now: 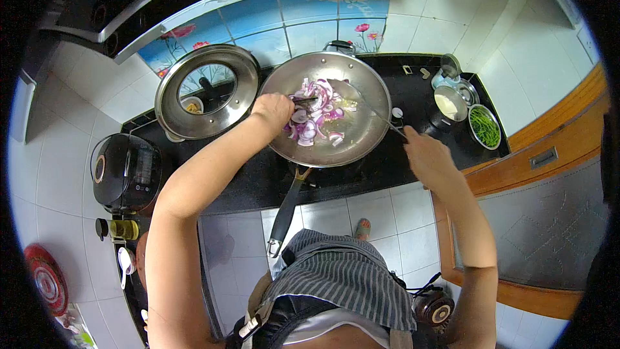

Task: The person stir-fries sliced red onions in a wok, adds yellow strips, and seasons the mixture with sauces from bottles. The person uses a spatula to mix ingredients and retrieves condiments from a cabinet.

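A wide metal wok [358,140] sits on the stove with sliced purple onion [310,128] in its middle and left side. Small pale bits lie among the slices. My left hand [275,112] is over the wok's left rim, closed around a dark, slender utensil [305,100] that reaches into the onion; its exact kind is unclear. At the wok's right, my right hand [428,155] grips the handle of a metal spatula [375,111], whose blade rests among the onion and is partly covered by it. The wok's long black handle [286,208] points toward me.
Left of the wok, a metal lid with a glass centre [167,102] stands tilted before a small bowl [193,104]. A black rice cooker [127,173] and an oil bottle [121,229] are further left. Chopped greens [484,127] and a pale-filled pot [448,104] stand right. A wooden door [518,160] borders that side.
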`<state>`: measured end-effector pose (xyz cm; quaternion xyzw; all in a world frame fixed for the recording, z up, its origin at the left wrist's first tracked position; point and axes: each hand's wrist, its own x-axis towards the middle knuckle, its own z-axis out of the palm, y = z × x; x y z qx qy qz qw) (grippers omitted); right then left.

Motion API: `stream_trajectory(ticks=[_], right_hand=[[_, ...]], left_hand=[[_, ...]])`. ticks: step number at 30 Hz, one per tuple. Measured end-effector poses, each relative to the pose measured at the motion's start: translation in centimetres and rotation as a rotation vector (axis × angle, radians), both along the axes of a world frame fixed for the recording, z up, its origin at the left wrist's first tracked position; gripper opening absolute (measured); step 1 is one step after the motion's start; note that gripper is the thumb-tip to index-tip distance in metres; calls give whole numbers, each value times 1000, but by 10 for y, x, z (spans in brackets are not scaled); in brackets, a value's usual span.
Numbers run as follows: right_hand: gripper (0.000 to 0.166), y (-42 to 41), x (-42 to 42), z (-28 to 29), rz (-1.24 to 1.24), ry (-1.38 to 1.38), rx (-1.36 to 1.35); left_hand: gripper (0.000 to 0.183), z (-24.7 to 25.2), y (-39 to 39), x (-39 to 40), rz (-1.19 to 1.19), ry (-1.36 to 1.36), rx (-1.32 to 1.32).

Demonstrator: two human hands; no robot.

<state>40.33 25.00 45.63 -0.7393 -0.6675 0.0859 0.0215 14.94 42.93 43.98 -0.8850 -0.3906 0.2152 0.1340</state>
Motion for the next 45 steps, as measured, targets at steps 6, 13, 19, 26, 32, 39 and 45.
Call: stream_trajectory(ticks=[6,13,19,26,32,39,45], right_hand=[[19,16,-12,-28,67,296,139],[20,7,-22,-31,67,370,123],[22,2,-21,-16,24,369,64],[23,9,-15,-21,8,359,76],[21,5,-11,-25,57,311,127],[22,2,-15,-24,-74,225,22],[24,3,-37,-30,30,414,127]], left_hand=[[21,-1,0,8,43,55,-144],[17,-11,12,-5,-85,-106,-171],[16,-9,2,-6,-106,-73,-41],[17,4,8,-3,-6,-49,-103],[15,-2,27,-26,156,-333,-210],[19,1,47,-39,742,-508,-698],[18,2,36,-24,982,-737,-988]])
